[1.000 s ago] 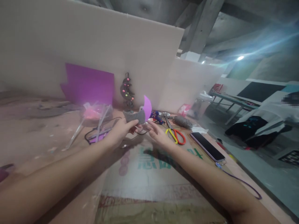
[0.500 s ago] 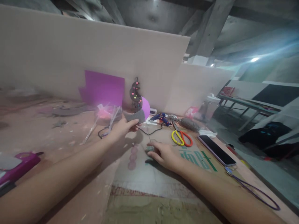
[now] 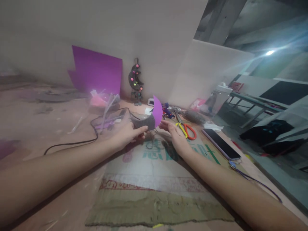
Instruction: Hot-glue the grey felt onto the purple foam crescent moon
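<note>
Left hand (image 3: pixel 131 133) pinches gray-wrapped end of purple crescent (image 3: pixel 158 113), held up near far end of cardboard (image 3: pixel 149 205). Right hand (image 3: pixel 176 134), low over cardboard half a second ago, is now raised just beside crescent, fingers extended; can't tell if gripping anything.

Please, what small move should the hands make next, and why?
Perhaps the right hand should lay one more turn of grey yarn around the purple crescent, just beside the wrapped part: the left hand grips that part, the crescent's upper end is bare purple, and the right hand is close beside it.
</note>
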`<state>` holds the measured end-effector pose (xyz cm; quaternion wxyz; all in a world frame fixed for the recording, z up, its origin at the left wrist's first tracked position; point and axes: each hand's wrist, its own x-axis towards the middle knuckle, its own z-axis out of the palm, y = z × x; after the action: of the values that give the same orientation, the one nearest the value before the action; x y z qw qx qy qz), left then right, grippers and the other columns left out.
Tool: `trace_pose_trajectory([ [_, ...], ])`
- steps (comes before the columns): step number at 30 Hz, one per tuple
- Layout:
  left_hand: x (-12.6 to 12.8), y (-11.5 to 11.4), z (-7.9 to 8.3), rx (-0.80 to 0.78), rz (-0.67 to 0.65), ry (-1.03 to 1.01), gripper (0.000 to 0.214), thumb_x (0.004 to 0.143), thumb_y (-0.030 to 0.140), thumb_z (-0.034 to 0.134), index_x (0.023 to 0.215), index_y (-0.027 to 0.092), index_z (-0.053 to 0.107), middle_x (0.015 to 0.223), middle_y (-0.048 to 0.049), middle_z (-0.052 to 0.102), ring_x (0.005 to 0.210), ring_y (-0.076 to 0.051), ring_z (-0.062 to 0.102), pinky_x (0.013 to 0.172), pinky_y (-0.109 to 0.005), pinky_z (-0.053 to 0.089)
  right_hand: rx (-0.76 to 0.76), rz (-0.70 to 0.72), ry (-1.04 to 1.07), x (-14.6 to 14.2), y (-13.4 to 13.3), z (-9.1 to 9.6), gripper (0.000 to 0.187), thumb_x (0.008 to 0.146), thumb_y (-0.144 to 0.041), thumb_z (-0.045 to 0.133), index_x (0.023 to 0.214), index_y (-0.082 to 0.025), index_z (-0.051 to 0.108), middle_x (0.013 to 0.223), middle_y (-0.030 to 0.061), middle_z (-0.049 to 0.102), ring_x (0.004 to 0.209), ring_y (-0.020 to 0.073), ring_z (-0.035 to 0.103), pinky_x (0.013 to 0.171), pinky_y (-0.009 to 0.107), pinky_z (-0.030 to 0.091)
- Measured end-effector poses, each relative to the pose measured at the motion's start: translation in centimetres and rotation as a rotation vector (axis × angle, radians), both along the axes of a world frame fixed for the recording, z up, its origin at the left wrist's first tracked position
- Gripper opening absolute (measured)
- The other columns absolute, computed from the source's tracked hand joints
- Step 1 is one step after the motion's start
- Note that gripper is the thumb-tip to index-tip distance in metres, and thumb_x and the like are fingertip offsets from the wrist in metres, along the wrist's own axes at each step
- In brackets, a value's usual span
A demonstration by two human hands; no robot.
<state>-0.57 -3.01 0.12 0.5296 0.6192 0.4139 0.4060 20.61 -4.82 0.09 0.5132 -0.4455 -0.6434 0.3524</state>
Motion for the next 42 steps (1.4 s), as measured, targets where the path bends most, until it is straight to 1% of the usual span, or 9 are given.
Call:
trace_pose_trajectory([
  [4,-0.1,0.2,-0.2,-0.078,-0.037,-0.026,0.034,0.078,0.046,0.067,0.078,0.012,0.064,0.062,-0.0018,0.059,0.053,-0.01,0.053,0.047,-0.02,0.037,-0.027,0.031,0.008,-0.1,0.0,0.0,0.05,0.09,-0.058,0.045,0.113,-0.018,0.062,0.1,0.0096,0.071,0.1,0.0225,0.066,0.094,0.042,0.049],
  [8,-0.1,0.2,-0.2,-0.09,-0.064,-0.063,0.037,0.079,0.047,0.066,0.066,0.013,0.059,0.056,-0.0002,0.056,0.049,-0.009,0.05,0.048,-0.021,0.037,-0.034,0.058,-0.139,-0.5,-0.2,-0.2,0.039,0.086,-0.046,0.056,0.114,-0.018,0.062,0.105,0.009,0.071,0.099,0.021,0.066,0.089,0.038,0.051],
  [12,-0.1,0.1,-0.1,-0.084,-0.075,-0.027,0.038,0.078,0.047,0.066,0.066,0.012,0.061,0.057,-0.0022,0.058,0.05,-0.01,0.052,0.047,-0.021,0.036,-0.01,0.079,-0.338,-0.9,-0.5,-0.1,0.02,0.084,-0.035,0.06,0.091,-0.018,0.067,0.097,0.0056,0.071,0.091,0.019,0.065,0.085,0.033,0.05],
  [15,0.0,0.1,-0.2,-0.081,-0.061,-0.017,0.036,0.078,0.047,0.066,0.069,0.012,0.063,0.06,-0.0029,0.06,0.052,-0.011,0.053,0.047,-0.021,0.034,-0.005,0.113,-0.454,-0.8,-0.8,0.0,0.022,0.089,-0.035,0.055,0.082,-0.018,0.066,0.082,0.0031,0.07,0.076,0.0165,0.064,0.075,0.031,0.05],
  [21,0.0,-0.1,-0.6,0.002,0.001,-0.035,0.031,0.078,0.046,0.064,0.086,0.016,0.063,0.07,-0.0023,0.063,0.056,-0.013,0.052,0.043,-0.02,0.032,0.429,0.155,-0.796,-0.6,-1.3,0.5,0.023,0.095,-0.028,0.048,0.082,-0.017,0.063,0.077,0.0056,0.063,0.078,0.0178,0.056,0.076,0.032,0.044],
  [25,-0.1,-0.3,-0.3,0.02,0.036,0.09,0.04,0.078,0.044,0.063,0.106,0.017,0.062,0.081,-0.0043,0.066,0.063,-0.016,0.057,0.042,-0.02,0.035,0.578,0.192,-0.902,-0.8,-1.8,0.8,0.022,0.096,-0.026,0.045,0.087,-0.017,0.062,0.081,0.0073,0.065,0.08,0.0186,0.054,0.079,0.033,0.044],
  [32,0.1,-0.4,0.0,0.099,-0.003,0.059,0.034,0.08,0.045,0.062,0.095,0.015,0.066,0.085,-0.008,0.071,0.075,-0.021,0.063,0.054,-0.025,0.043,0.732,0.195,-0.987,-1.4,-2.9,1.1,0.022,0.095,-0.025,0.047,0.084,-0.016,0.064,0.076,0.0072,0.066,0.078,0.0188,0.054,0.076,0.033,0.044],
  [35,0.2,-0.5,0.2,0.114,-0.032,0.01,0.031,0.08,0.042,0.063,0.096,0.016,0.066,0.087,-0.007,0.071,0.075,-0.02,0.063,0.058,-0.026,0.045,0.75,0.229,-1.011,-1.7,-3.1,1.1,0.022,0.095,-0.023,0.046,0.084,-0.016,0.063,0.076,0.007,0.066,0.078,0.0187,0.054,0.078,0.034,0.044],
  [42,0.3,-0.7,0.4,0.126,-0.007,0.021,0.026,0.08,0.036,0.062,0.096,0.016,0.067,0.079,-0.0045,0.069,0.073,-0.02,0.06,0.056,-0.025,0.043,0.764,0.267,-1.001,-1.8,-3.2,1.2,0.021,0.095,-0.022,0.046,0.083,-0.017,0.062,0.075,0.0081,0.065,0.079,0.0196,0.055,0.079,0.036,0.046],
])
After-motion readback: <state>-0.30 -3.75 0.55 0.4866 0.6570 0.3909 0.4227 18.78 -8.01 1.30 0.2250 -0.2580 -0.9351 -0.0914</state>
